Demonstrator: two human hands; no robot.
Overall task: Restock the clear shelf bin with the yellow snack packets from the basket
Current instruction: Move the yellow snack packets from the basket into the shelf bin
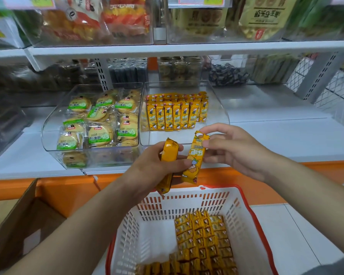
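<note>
Left hand (153, 167) grips one packet (168, 153), right hand (232, 149) pinches a second packet (196, 157). Light pinch: it could drop short of the bin (219, 110) ahead.

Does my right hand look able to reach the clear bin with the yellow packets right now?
Probably yes. The right hand, pinching a yellow packet, sits just before the clear bin, whose top is open; nothing stands between.
</note>
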